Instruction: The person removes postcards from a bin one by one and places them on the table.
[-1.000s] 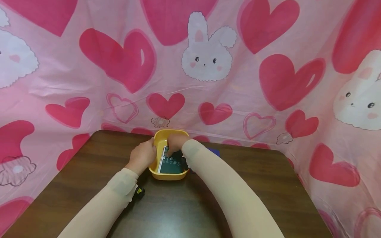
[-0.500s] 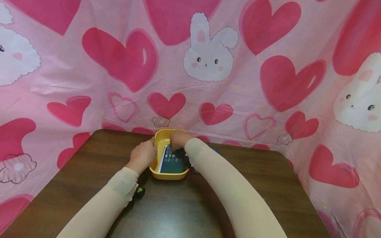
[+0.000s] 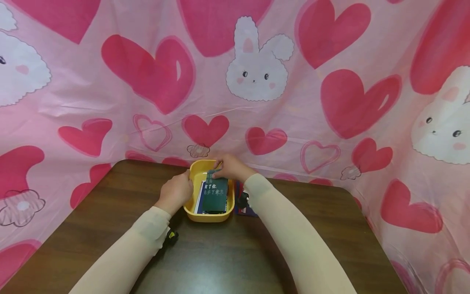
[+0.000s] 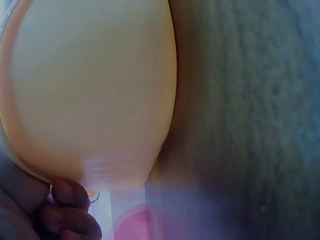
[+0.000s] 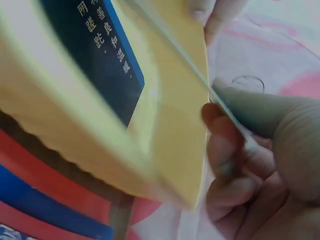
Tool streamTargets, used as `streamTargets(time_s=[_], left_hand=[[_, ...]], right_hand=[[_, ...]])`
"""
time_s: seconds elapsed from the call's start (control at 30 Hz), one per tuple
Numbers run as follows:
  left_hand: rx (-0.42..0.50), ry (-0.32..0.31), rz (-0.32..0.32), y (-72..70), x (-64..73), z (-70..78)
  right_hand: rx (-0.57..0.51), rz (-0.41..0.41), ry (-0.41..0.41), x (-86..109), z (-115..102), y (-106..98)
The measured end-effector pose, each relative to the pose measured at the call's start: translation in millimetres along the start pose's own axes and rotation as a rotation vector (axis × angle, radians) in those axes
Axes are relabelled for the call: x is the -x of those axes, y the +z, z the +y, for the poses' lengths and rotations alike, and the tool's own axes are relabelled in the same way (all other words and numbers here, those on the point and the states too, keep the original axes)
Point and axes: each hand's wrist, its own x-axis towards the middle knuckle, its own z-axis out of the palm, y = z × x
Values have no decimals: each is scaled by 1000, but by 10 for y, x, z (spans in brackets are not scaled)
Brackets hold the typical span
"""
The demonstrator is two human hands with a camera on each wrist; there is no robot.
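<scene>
Head view: the right hand [image 3: 231,167] pinches the green booklet [image 3: 215,198], tilted in the yellow basket [image 3: 208,218] that the left hand [image 3: 176,192] grips. Shifting it seems the step; next calls for a firm pinch

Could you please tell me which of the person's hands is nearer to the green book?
The right. The right hand pinches the far end of the green book; the left hand grips the yellow tray by its left rim, apart from the book.
</scene>
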Motion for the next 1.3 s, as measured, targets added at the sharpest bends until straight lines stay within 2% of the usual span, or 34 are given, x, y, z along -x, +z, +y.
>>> streamTargets(time_s=[0.13,0.27,0.4,0.6,0.77,1.03,1.3], left_hand=[[-9,-11,4,-11,7,-6],[-6,-15,7,-9,13,-16],[-13,-6,18,8,6,-18],[-21,-4,20,23,-2,0],[-13,3,11,26,-13,7],[15,-25,-2,46,-2,-27],[10,-12,13,12,-11,-14]], right_hand=[[-184,94,6,55,157,-42],[-301,202,32,100,304,-107],[-448,242,83,169,443,-212],[-607,306,120,317,703,-355],[-676,374,139,486,906,-374],[-757,426,143,652,1225,-340],[-766,446,180,789,1509,-523]])
